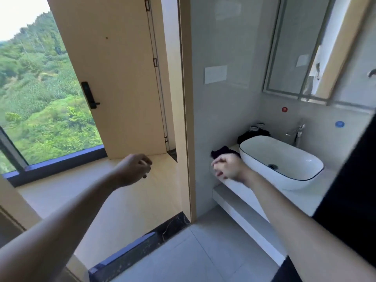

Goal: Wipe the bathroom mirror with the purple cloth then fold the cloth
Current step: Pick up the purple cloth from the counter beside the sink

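While lying left of the basin [281,161], the cloth [224,151] is sitting just beyond the right hand [227,166]; both the right and the left hand [135,166] are hanging loosely curled, grasping nothing.

One white basin [284,159] sits on one counter [234,183], with one tap [297,133] behind it and one dark cloth [223,151] beside it. One mirror [301,47] hangs above. Two round wall caps show, one red [284,109], one blue [339,124]. Two hands: left [135,167], right [228,166]. One door [109,74], one door lock [89,95]
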Tool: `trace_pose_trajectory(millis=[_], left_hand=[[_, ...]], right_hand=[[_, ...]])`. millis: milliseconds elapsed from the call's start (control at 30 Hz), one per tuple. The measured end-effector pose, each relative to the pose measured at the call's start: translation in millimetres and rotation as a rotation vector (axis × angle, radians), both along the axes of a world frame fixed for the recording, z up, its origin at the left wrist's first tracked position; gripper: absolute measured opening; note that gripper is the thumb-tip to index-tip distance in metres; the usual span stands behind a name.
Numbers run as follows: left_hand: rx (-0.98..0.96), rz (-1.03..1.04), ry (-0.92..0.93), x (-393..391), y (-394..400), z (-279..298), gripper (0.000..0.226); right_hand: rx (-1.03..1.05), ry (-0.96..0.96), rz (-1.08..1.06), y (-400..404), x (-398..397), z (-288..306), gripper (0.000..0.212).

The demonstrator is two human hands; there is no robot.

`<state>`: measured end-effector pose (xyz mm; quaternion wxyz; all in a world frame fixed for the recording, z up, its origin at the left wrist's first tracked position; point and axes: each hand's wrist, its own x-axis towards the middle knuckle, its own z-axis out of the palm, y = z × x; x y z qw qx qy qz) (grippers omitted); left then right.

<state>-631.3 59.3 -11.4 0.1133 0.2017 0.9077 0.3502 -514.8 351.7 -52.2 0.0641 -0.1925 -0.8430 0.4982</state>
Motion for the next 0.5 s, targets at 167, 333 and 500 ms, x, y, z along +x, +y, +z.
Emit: trace_pose_trajectory(millis=[167, 333, 500], left_hand=[[-0.035, -0.045, -0.046, -53.9, 35.0, -17.1, 0.015], [-0.021, -0.057, -0.155, -125.2, 81.1, -40.8, 0.02], [-0.077, -0.213, -0.202, -197.6, 135.7, -65.8, 0.019]], right_hand=[[-0.12, 0.059, -0.009, 10.0, -71.3, 4.6, 0.017], [-0.16, -0.027, -0.081, 35.6, -121.9, -41.5, 0.017], [-0.158, -0.075, -0.311, 79.3, -167.7, -69.5, 0.024]])
